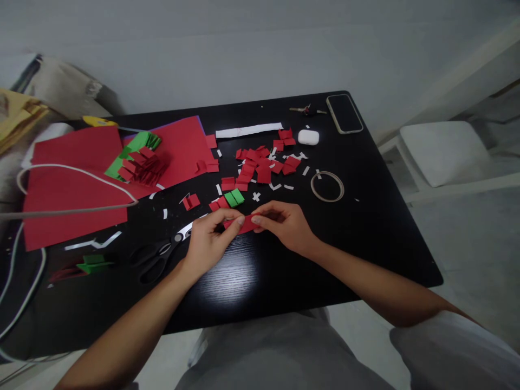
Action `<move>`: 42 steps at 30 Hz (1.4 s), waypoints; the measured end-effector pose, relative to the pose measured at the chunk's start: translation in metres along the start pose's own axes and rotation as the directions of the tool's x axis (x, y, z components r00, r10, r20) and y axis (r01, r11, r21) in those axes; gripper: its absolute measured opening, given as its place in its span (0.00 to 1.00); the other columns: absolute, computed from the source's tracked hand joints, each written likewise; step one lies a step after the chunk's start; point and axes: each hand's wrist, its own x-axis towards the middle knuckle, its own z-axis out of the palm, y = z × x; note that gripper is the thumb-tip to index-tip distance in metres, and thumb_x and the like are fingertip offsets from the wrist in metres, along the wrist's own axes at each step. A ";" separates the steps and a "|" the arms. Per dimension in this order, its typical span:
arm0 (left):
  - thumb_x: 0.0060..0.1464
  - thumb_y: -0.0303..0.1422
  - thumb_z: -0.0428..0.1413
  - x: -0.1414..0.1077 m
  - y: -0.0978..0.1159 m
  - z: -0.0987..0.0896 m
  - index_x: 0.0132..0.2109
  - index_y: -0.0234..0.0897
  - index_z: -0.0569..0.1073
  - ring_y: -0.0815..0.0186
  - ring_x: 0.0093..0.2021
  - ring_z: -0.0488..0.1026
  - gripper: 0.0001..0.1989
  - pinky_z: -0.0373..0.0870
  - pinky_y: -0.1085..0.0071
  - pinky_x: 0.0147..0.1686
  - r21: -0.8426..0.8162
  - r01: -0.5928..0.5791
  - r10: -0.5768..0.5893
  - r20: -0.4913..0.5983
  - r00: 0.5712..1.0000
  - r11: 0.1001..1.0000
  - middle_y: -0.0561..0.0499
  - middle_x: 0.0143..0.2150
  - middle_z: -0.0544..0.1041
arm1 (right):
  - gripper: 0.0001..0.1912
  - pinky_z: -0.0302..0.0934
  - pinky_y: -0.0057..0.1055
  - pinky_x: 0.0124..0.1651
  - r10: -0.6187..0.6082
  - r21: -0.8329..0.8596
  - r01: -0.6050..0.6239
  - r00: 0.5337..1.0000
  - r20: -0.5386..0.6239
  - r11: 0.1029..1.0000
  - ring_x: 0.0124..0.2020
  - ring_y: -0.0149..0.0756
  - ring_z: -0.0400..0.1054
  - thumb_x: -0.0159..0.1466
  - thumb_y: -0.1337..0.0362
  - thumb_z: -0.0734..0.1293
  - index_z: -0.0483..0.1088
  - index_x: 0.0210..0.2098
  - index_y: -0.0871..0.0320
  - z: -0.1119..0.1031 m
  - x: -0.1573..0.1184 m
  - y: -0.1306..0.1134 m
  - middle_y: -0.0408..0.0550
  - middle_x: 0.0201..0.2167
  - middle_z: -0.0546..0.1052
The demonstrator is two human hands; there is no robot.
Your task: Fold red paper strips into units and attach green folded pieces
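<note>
Between my two hands, just above the black table, is a small strip of red paper (247, 223). My left hand (212, 234) pinches its left end between thumb and fingers. The right end is pinched by my right hand (284, 223). Black-handled scissors (156, 259) lie beside my left wrist, their blades partly hidden behind that hand. Just beyond my fingers sit a folded green paper piece (234, 198) and a red folded piece (220, 203). Farther back is a loose heap of folded red paper pieces (255, 165) with white paper scraps among them.
Large red sheets (77, 189) cover the table's left side, with stacked green folded paper (138, 143) on top. A white cable (81, 210) crosses them. A tape roll (341, 188), white earbud case (308, 137), keys (309, 110) and phone (344, 114) lie at right.
</note>
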 end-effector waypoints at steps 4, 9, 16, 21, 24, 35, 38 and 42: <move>0.63 0.35 0.61 0.000 0.001 0.000 0.39 0.37 0.82 0.71 0.27 0.73 0.07 0.68 0.76 0.28 0.005 -0.010 0.011 -0.007 1.000 1.000 0.52 0.34 0.84 | 0.14 0.80 0.35 0.40 -0.004 -0.009 0.004 1.000 0.007 1.000 0.32 0.34 0.79 0.58 0.54 0.79 0.81 0.36 0.57 0.000 0.000 0.000 0.44 0.33 0.83; 0.63 0.35 0.60 -0.001 0.002 0.000 0.39 0.37 0.82 0.71 0.25 0.71 0.08 0.67 0.76 0.27 0.018 0.003 -0.003 -0.002 1.000 1.000 0.53 0.33 0.84 | 0.15 0.80 0.34 0.37 -0.020 -0.012 0.020 1.000 0.009 1.000 0.29 0.33 0.78 0.57 0.53 0.80 0.81 0.36 0.57 -0.001 0.001 0.000 0.44 0.32 0.83; 0.63 0.35 0.61 -0.001 0.001 0.000 0.39 0.37 0.82 0.73 0.24 0.69 0.08 0.65 0.76 0.25 0.010 0.005 -0.005 0.000 1.000 1.000 0.53 0.32 0.83 | 0.15 0.79 0.35 0.38 -0.021 -0.034 0.022 1.000 0.011 0.999 0.30 0.34 0.79 0.58 0.53 0.79 0.81 0.37 0.57 -0.001 0.000 -0.001 0.44 0.33 0.83; 0.63 0.35 0.61 -0.002 0.001 0.000 0.39 0.37 0.82 0.71 0.26 0.73 0.07 0.69 0.76 0.28 0.012 -0.018 0.018 -0.001 1.000 1.000 0.53 0.33 0.84 | 0.16 0.78 0.34 0.38 -0.001 -0.040 0.001 1.000 0.020 0.999 0.31 0.33 0.77 0.57 0.53 0.80 0.81 0.36 0.57 0.000 0.000 -0.002 0.44 0.32 0.83; 0.63 0.35 0.61 -0.001 0.001 -0.001 0.40 0.38 0.82 0.70 0.29 0.75 0.07 0.71 0.76 0.31 -0.008 -0.018 0.018 0.013 1.000 1.000 0.52 0.34 0.84 | 0.15 0.77 0.33 0.36 -0.003 -0.054 0.004 1.000 0.016 0.999 0.29 0.32 0.76 0.56 0.52 0.80 0.81 0.35 0.57 0.000 0.001 -0.003 0.44 0.31 0.82; 0.63 0.36 0.60 0.003 -0.003 -0.006 0.38 0.37 0.80 0.71 0.27 0.72 0.08 0.70 0.77 0.30 -0.008 -0.020 0.020 0.018 1.000 1.000 0.54 0.29 0.78 | 0.14 0.78 0.31 0.34 -0.042 -0.024 0.041 0.999 -0.026 0.999 0.27 0.31 0.75 0.56 0.54 0.80 0.82 0.34 0.56 -0.001 0.002 -0.003 0.44 0.31 0.83; 0.64 0.36 0.60 0.002 -0.004 -0.006 0.38 0.37 0.80 0.71 0.27 0.72 0.08 0.69 0.76 0.30 0.007 -0.023 0.023 0.014 1.000 1.000 0.54 0.28 0.77 | 0.14 0.78 0.32 0.34 -0.038 -0.021 0.038 0.999 -0.027 0.999 0.27 0.31 0.76 0.56 0.53 0.80 0.82 0.34 0.56 0.000 0.002 -0.002 0.44 0.32 0.83; 0.63 0.36 0.60 0.005 -0.004 -0.007 0.38 0.37 0.79 0.71 0.26 0.71 0.08 0.69 0.76 0.29 -0.024 0.009 -0.009 0.023 1.000 1.000 0.55 0.27 0.76 | 0.15 0.78 0.33 0.34 -0.031 -0.032 0.029 0.999 -0.044 0.999 0.28 0.32 0.76 0.56 0.52 0.80 0.82 0.34 0.57 -0.002 0.004 -0.002 0.44 0.31 0.83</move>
